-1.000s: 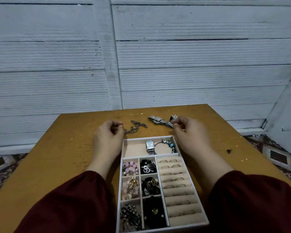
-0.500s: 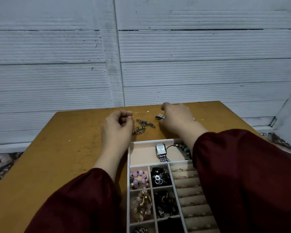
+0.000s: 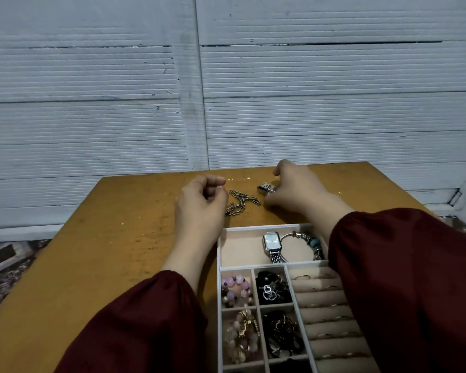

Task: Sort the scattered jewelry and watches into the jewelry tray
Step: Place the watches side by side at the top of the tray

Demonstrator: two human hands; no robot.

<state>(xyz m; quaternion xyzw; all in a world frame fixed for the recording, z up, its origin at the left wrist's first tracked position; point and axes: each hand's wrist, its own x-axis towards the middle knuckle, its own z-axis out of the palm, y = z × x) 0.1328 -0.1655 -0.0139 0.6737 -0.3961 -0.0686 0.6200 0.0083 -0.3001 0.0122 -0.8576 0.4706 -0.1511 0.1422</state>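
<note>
A white jewelry tray lies on the wooden table, partly under my right sleeve. Its top compartment holds a silver watch and a beaded bangle. Smaller compartments hold pink bead bracelets and dark jewelry, and ring rolls hold rings. Beyond the tray a chain bracelet lies loose on the table. My left hand sits beside it, fingers loosely curled, holding nothing. My right hand covers and grips a silver watch, only the end of its band showing.
The table ends close to a white panelled wall. A patterned floor shows at the left, below the table edge. My dark red sleeves cover the tray's right side and the near table.
My right hand has reached forward over the loose silver watch and closed on it. My left hand stays by the chain bracelet. The view has shifted closer.
</note>
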